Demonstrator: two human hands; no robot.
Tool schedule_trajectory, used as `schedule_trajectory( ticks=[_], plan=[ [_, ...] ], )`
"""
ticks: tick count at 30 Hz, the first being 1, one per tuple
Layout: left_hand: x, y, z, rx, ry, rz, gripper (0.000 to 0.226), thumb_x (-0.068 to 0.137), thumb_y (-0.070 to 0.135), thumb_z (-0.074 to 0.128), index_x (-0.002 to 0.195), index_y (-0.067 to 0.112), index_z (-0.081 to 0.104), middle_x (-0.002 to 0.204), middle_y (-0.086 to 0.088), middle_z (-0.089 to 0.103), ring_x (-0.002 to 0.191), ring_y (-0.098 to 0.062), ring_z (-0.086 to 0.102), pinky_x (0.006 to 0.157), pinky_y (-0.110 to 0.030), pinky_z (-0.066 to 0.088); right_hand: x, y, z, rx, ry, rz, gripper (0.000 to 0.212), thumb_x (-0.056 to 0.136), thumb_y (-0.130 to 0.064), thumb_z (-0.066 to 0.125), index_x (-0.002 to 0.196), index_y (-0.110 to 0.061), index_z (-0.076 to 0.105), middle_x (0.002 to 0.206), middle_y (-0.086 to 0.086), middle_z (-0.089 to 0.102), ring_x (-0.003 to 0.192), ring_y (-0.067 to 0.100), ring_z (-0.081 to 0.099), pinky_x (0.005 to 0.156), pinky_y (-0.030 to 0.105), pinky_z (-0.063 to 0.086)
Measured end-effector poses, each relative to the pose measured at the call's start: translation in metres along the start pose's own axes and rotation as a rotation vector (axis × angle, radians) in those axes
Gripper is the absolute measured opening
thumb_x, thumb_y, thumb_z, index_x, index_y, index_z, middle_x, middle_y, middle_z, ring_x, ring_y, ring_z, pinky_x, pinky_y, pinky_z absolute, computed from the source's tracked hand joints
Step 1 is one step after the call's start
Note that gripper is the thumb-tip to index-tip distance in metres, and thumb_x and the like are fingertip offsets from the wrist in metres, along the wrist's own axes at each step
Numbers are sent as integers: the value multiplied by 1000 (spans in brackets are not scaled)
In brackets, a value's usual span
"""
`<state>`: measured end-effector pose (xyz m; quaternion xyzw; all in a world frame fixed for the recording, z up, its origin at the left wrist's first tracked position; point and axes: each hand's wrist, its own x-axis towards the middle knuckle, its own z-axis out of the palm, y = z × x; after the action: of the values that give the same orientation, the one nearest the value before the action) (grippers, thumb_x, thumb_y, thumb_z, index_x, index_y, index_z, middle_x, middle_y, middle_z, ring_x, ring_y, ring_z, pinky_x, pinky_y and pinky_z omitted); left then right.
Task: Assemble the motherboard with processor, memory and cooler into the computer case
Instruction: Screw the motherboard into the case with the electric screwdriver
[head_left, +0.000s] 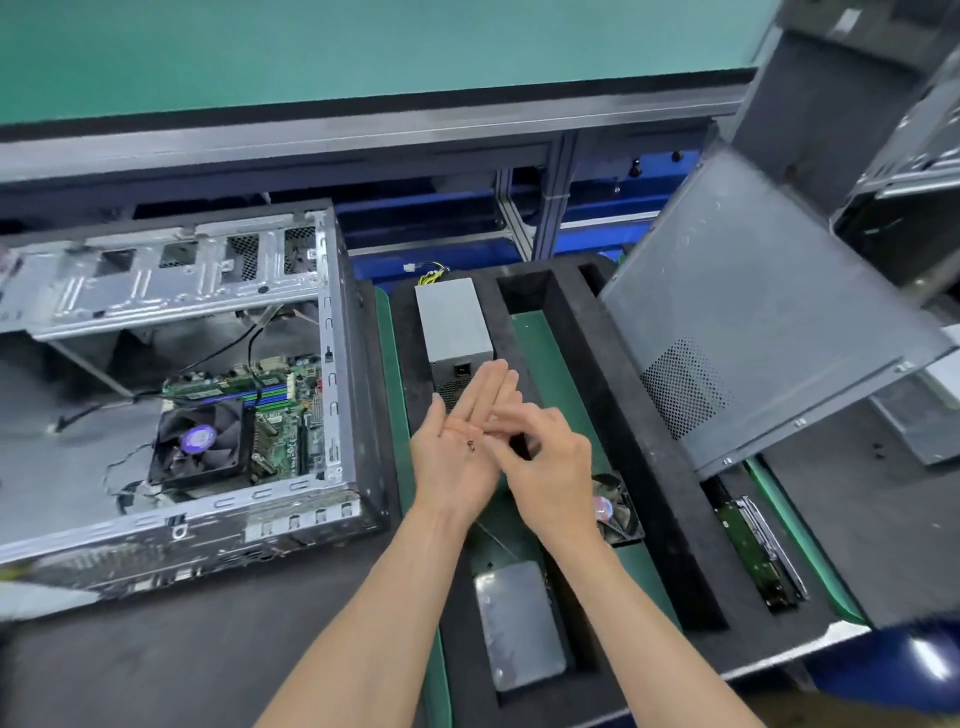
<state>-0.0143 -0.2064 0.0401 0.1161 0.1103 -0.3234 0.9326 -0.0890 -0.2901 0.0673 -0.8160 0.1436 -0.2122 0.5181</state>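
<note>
The open computer case (332, 467) lies on its side at the left. Inside it sits the green motherboard (291, 415) with memory sticks (260, 395) and a black fan cooler (200, 441). My left hand (457, 447) is held palm up over the foam tray, fingers straight, with a small dark screw (471, 445) lying on the palm. My right hand (545, 457) is right beside it, its fingertips curled and pinched together over the left palm; what they pinch is too small to see.
A black foam tray (649, 467) holds a grey power supply (454, 322), a silver drive (519, 623), a fan (615, 509) and another drive (758, 551). The grey case side panel (753, 322) leans at the right. More cases stand at far right.
</note>
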Motion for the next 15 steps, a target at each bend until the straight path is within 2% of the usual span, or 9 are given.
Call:
schedule_trajectory(
  ticks=[2,4,7,8,9,10,12,13,15],
  plan=[
    [0,2,1,22,-3,7,62,107,43,28,136,-5,55,145,-19,53,133,-31,54,103,-42,51,3,1,-4,-48,-22,-46,32,79,-6,83,106,-21,78,96,-3,71,88,0,63,77,8,42],
    [-1,7,-2,28,12,6,57,107,38,32,135,-6,56,145,-19,53,133,-32,54,105,-42,50,6,1,-9,-56,66,-104,29,81,0,79,105,-17,76,93,-7,72,81,7,65,74,13,47],
    [-8,13,-11,59,35,-4,51,107,33,36,132,-6,59,143,-20,54,131,-33,55,102,-43,52,11,5,-17,-52,213,-29,17,87,3,69,96,-11,73,84,-11,70,78,6,66,70,11,48],
    [-10,15,-14,67,34,-1,51,107,33,36,132,-6,59,143,-20,55,130,-33,56,102,-43,52,12,8,-18,-97,186,22,15,88,3,68,94,-10,72,81,-10,70,75,5,65,69,12,49],
    [-11,18,-18,69,37,5,51,108,33,36,131,-6,60,143,-19,55,130,-32,56,102,-43,52,13,13,-17,-172,71,73,14,88,2,67,93,-10,72,78,-7,70,71,6,65,71,17,53],
    [-12,20,-21,65,40,12,51,108,32,35,131,-5,60,143,-19,55,130,-32,56,102,-43,51,14,19,-15,-272,-127,115,14,88,-1,66,95,-10,73,80,-2,71,71,8,65,76,25,56],
    [-11,25,-24,40,48,25,50,107,32,36,129,-6,62,142,-19,56,129,-32,57,103,-43,51,10,29,-3,-522,-577,153,17,92,-8,63,105,-12,72,97,8,74,91,22,67,89,36,55],
    [-10,27,-24,29,53,30,50,107,31,37,128,-6,63,141,-19,57,129,-32,57,103,-43,51,6,34,6,-634,-730,150,19,94,-11,61,110,-11,70,107,13,71,103,29,64,93,37,52],
    [-8,27,-25,22,62,38,49,107,32,39,127,-5,64,140,-18,58,128,-32,58,101,-43,52,-5,45,21,-770,-890,159,21,98,-11,55,116,-5,62,119,20,60,115,38,56,90,39,48]
  ],
)
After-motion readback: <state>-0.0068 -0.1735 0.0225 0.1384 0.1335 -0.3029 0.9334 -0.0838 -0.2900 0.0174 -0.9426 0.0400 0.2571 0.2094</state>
